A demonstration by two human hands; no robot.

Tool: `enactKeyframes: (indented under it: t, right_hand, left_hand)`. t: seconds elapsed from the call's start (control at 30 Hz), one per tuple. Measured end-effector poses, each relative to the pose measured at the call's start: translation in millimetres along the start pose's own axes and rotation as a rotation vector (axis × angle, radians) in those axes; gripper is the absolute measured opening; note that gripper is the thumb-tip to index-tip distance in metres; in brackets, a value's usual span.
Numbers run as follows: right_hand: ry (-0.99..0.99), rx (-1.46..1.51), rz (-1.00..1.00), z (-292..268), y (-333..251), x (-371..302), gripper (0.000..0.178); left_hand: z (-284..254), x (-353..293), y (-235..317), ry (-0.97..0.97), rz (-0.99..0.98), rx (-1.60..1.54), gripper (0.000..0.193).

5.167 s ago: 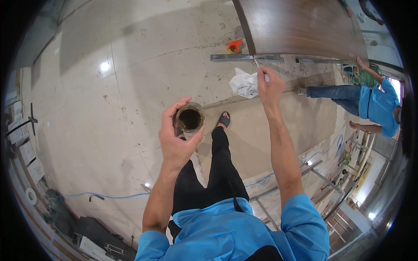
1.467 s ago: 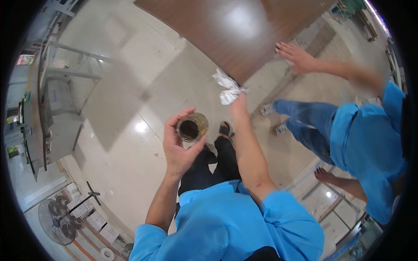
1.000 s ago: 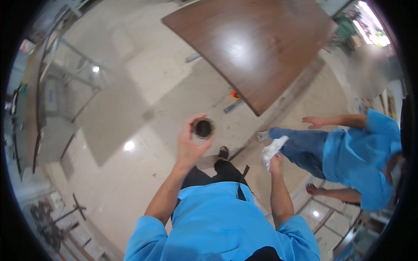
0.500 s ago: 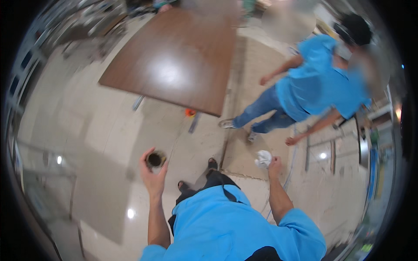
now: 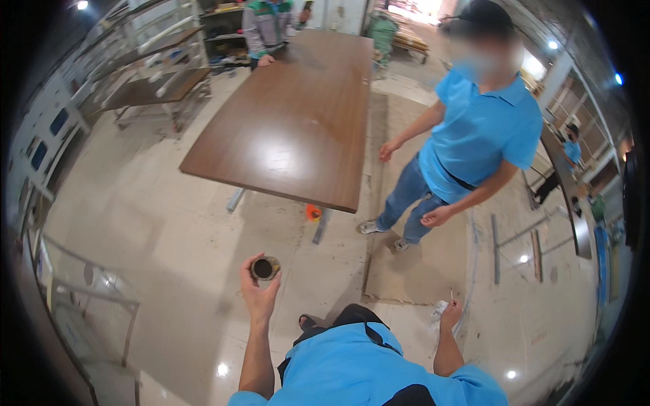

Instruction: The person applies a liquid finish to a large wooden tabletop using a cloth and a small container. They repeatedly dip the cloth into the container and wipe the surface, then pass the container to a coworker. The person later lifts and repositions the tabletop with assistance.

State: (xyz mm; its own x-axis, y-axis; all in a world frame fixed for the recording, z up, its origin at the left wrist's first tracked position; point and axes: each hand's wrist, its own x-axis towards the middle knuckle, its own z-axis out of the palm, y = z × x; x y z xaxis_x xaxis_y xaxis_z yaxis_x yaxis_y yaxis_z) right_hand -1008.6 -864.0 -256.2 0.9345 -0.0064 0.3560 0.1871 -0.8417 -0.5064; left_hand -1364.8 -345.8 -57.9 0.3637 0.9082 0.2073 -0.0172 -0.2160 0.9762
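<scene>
My left hand (image 5: 258, 294) is closed round a small round cup (image 5: 265, 268) with dark contents, raised in front of my left side. Between the fingers of my right hand (image 5: 449, 317), low on the right, is a crumpled white cloth (image 5: 437, 321); it may be paper. A thin pale stick (image 5: 452, 294) pokes up from the same fingers, its lower end hidden. Ahead of me, apart from both hands, a long brown wooden panel (image 5: 291, 128) lies flat on grey metal supports.
A person in a blue shirt (image 5: 481, 128) stands by the panel's right side. Another in grey (image 5: 266, 30) touches its far left edge. An orange object (image 5: 313, 212) is below the near edge. Racks with brown boards (image 5: 159, 88) stand far left. A metal frame (image 5: 496, 250) is at right.
My view has tilted up, showing more of the far room. My right hand has dropped and moved right, and the stick now shows. The person in blue has turned more toward me.
</scene>
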Motion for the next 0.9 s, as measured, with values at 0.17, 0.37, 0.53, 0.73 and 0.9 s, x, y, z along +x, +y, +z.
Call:
enactKeyframes:
  t: [0.17, 0.37, 0.53, 0.73, 0.9]
  right_hand:
    - [-0.089, 0.236, -0.197, 23.0, -63.8, 27.8, 0.02]
    - [-0.36, 0.603, -0.358, 70.2, -176.1, 46.0, 0.022]
    - [-0.512, 0.769, -0.4, 89.2, -233.8, 24.7, 0.025]
    - [-0.685, 0.549, -0.547, 95.6, -235.6, -2.8, 0.023]
    - [-0.674, 0.439, -0.671, 99.8, -253.5, -19.2, 0.02]
  left_hand:
    - [5.9, -23.3, 26.9, 0.111, 0.018, -0.062, 0.06]
    - [-5.9, -46.2, 30.5, 0.283, 0.005, 0.053, 0.057]
    - [-30.2, -73.1, 36.7, 0.41, -0.044, 0.228, 0.059]
    - [-60.5, -94.7, 48.1, 0.516, -0.052, 0.231, 0.057]
    - [-101.2, -102.8, 31.7, 0.557, -0.117, 0.191, 0.058]
